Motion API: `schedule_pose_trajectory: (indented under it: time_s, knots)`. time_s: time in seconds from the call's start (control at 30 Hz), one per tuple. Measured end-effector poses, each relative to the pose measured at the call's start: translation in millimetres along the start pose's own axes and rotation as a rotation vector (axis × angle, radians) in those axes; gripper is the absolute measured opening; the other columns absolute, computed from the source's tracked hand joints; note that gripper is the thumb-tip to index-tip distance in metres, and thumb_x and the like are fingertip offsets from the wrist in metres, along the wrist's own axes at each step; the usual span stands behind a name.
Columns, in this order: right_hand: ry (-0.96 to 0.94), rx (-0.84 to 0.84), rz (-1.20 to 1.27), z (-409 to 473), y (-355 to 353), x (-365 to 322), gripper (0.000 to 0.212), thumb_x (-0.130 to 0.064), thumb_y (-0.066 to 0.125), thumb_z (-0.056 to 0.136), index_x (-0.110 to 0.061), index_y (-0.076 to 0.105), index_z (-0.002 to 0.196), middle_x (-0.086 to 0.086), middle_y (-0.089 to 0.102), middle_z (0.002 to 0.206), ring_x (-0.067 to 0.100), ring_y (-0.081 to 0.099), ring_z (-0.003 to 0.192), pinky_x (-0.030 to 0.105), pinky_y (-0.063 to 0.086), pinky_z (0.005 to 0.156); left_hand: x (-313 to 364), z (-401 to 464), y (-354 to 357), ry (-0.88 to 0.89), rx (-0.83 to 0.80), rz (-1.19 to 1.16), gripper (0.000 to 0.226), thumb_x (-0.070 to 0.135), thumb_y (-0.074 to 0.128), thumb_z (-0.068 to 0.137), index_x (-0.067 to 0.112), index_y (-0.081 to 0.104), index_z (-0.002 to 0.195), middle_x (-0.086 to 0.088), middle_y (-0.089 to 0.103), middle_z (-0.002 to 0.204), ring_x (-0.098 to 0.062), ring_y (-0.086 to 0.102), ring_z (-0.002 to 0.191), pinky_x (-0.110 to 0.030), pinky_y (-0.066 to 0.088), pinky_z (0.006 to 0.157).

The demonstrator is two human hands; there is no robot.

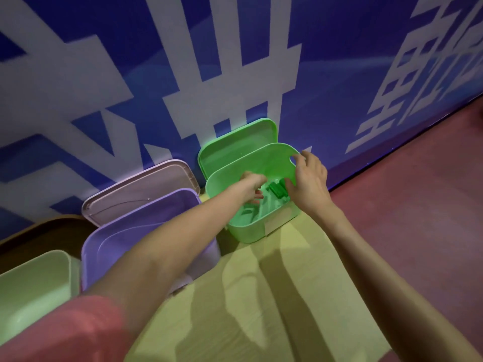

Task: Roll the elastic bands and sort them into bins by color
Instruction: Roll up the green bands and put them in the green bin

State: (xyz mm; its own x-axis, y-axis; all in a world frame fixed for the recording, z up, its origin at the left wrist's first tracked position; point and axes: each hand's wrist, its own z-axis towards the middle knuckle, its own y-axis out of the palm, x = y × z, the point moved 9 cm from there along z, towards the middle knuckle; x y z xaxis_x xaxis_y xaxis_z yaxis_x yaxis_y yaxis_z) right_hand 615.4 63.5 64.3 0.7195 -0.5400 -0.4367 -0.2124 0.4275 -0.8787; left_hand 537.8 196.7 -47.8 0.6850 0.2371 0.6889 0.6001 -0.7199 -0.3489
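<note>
A green bin [236, 227] stands open on the table at the wall, its lid [235, 142] leaning back. Inside lies a rolled green elastic band [277, 190]. My left hand [252, 182] reaches down into the bin just left of the roll, its fingers loosely curled; nothing shows in them. My right hand [309, 178] rests on the bin's right rim, its thumb inside close to the roll and its fingers over the rim's far right corner.
A purple bin [109, 246] stands open to the left, its pinkish lid [138, 189] tipped against the wall. A pale green bin [34, 286] sits at the lower left. The blue-and-white wall runs directly behind. The table edge and red floor [418, 205] lie to the right.
</note>
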Motion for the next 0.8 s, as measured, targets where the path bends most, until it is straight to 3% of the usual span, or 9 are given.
schedule_pose_trajectory:
  time_s: [0.07, 0.17, 0.33, 0.43, 0.53, 0.6, 0.8]
  knots:
    - [-0.042, 0.062, 0.065, -8.3, -8.8, -17.8, 0.054, -0.014, 0.063, 0.088, 0.002, 0.042, 0.135, 0.022, 0.038, 0.141, 0.037, 0.034, 0.132, 0.046, 0.027, 0.106, 14.3, -23.9, -24.1, 0.160, 0.036, -0.003, 0.018, 0.018, 0.054, 0.093, 0.004, 0.052, 0.105, -0.014, 0.060, 0.092, -0.018, 0.058, 0.063, -0.029, 0.048, 0.056]
    - [-0.126, 0.196, 0.217, -35.4, -25.1, -49.5, 0.044, -0.010, 0.062, 0.088, 0.004, 0.049, 0.128, 0.023, 0.047, 0.130, 0.039, 0.043, 0.124, 0.046, 0.033, 0.103, 23.8, -79.8, -69.3, 0.452, 0.164, -0.011, 0.004, 0.017, 0.057, 0.090, 0.016, 0.056, 0.086, -0.013, 0.069, 0.095, -0.021, 0.067, 0.074, -0.037, 0.055, 0.071]
    - [-0.230, 0.166, 0.368, -101.7, -18.5, -104.0, 0.041, -0.018, 0.055, 0.092, 0.004, 0.049, 0.126, 0.021, 0.049, 0.126, 0.032, 0.045, 0.121, 0.037, 0.035, 0.105, -27.6, -177.9, -124.9, 0.680, 0.187, -0.052, 0.009, 0.016, 0.063, 0.087, 0.023, 0.058, 0.085, -0.011, 0.068, 0.085, -0.026, 0.067, 0.072, -0.042, 0.056, 0.074]
    - [-0.300, 0.113, 0.415, -143.2, -9.0, -135.2, 0.043, -0.022, 0.055, 0.093, 0.003, 0.049, 0.127, 0.019, 0.049, 0.126, 0.028, 0.045, 0.122, 0.031, 0.034, 0.106, -81.7, -220.5, -160.0, 0.636, 0.229, -0.068, 0.014, 0.015, 0.064, 0.084, 0.027, 0.058, 0.082, -0.010, 0.067, 0.080, -0.033, 0.066, 0.077, -0.047, 0.056, 0.075]
    - [-0.359, 0.033, 0.442, -184.8, 3.2, -167.1, 0.043, -0.024, 0.052, 0.093, 0.003, 0.050, 0.127, 0.019, 0.050, 0.126, 0.026, 0.045, 0.122, 0.031, 0.036, 0.105, -139.5, -258.2, -192.9, 0.582, 0.265, -0.054, 0.018, 0.008, 0.063, 0.087, 0.025, 0.059, 0.083, -0.001, 0.067, 0.075, -0.026, 0.067, 0.076, -0.041, 0.055, 0.073]
    - [-0.398, -0.051, 0.468, -212.1, 17.5, -189.0, 0.042, -0.025, 0.051, 0.093, 0.001, 0.050, 0.127, 0.016, 0.052, 0.125, 0.025, 0.046, 0.120, 0.030, 0.036, 0.104, -182.6, -276.6, -209.6, 0.526, 0.256, -0.057, 0.014, 0.004, 0.060, 0.090, 0.017, 0.061, 0.087, -0.008, 0.068, 0.080, -0.019, 0.066, 0.073, -0.035, 0.053, 0.072]
    - [-0.468, -0.354, 0.480, -292.0, 91.7, -226.7, 0.034, -0.017, 0.060, 0.092, -0.005, 0.052, 0.123, 0.010, 0.050, 0.119, 0.026, 0.052, 0.105, 0.041, 0.048, 0.089, -311.5, -298.7, -240.9, 0.304, 0.328, -0.030, 0.014, 0.002, 0.060, 0.088, 0.016, 0.062, 0.083, -0.001, 0.068, 0.079, -0.013, 0.064, 0.070, -0.031, 0.050, 0.069]
